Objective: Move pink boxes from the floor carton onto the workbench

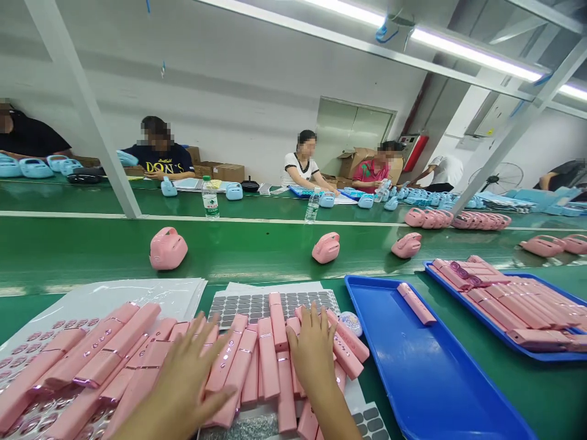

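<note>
A heap of long pink plastic device bodies (269,354) with shiny buttons and trim bands lies before me. Over its left part my left hand (186,373) is spread, fingers apart, close to several bodies. My right hand (312,345) rests on the right part of the heap, fingers stretched out and pointing away from me. Neither hand is wrapped round a body; contact under the palms is hidden. Beneath the heap lie a sheet of grey oval stickers (293,300) and, at left, a sheet of shiny oval pieces (27,360).
A blue tray (403,366) holding one pink body (416,304) stands at right. Beyond it, another blue tray (509,345) is piled with pink bodies. Pink handled housings (168,249) stand on the green conveyor belt (247,250). Co-workers sit across with light-blue housings (233,191) and bottles.
</note>
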Available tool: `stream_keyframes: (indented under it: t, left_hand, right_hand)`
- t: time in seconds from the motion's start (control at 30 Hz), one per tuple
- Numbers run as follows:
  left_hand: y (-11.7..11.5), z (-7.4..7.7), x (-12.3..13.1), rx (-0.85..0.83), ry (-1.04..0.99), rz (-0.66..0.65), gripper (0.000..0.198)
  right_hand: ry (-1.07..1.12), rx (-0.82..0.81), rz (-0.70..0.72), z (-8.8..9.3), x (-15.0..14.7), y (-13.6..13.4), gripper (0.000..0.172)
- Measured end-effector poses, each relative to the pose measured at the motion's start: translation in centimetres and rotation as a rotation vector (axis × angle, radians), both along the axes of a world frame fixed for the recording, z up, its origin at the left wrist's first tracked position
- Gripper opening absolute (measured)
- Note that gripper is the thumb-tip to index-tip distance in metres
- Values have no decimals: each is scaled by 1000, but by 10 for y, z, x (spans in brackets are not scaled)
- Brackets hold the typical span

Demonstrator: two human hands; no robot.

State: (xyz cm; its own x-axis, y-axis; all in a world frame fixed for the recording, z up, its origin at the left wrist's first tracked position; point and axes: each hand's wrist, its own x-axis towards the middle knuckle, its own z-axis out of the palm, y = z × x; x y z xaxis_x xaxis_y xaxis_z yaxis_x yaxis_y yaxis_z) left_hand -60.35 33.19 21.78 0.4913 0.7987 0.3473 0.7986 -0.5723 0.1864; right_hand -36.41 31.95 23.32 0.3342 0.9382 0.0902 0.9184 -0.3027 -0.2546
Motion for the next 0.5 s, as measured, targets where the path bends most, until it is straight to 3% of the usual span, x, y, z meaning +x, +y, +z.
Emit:
stream_keyframes:
  t: [0.17,0.5]
  left_hand:
    - [-30,-1,44,53,-77,-55,60]
    - [-17,-30,39,178,-141,-228,52]
  right_hand:
    - [7,45,9,-2,0,-3,48]
    - [64,135,26,-2,-3,-6,45]
